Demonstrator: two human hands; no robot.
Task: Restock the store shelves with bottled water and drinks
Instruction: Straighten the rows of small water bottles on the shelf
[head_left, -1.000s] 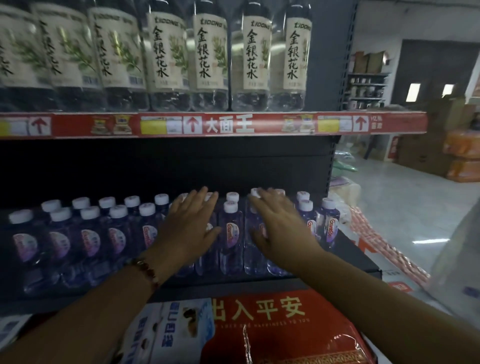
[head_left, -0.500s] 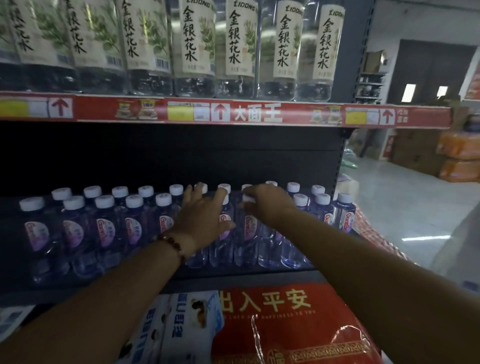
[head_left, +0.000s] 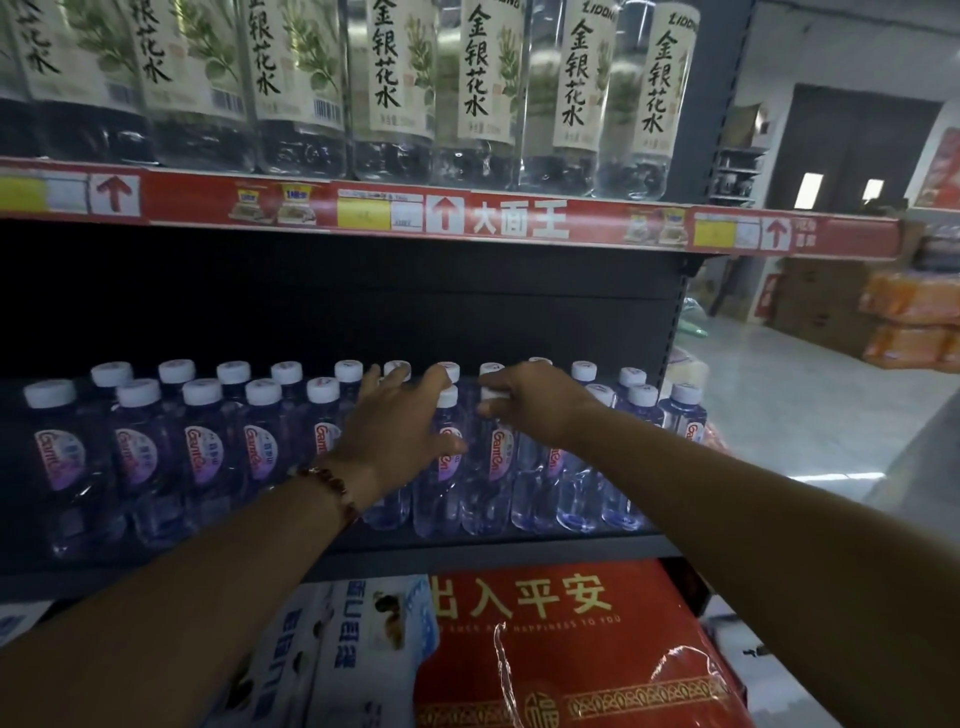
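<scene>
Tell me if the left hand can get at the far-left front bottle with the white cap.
Probably yes. The left hand rests on the middle bottles; the far-left front bottle stands at the shelf edge with open space above it.

Small water bottles in 2 rows on middle shelf. Tall bottles on shelf above, 12 o'clock. Red package below, 6 o'clock. Stacked packs at 3 o'clock.

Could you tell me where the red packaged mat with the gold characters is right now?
In the head view, the red mat sits lower centre, under the water bottles' shelf, right of a blue-and-white package.
</scene>
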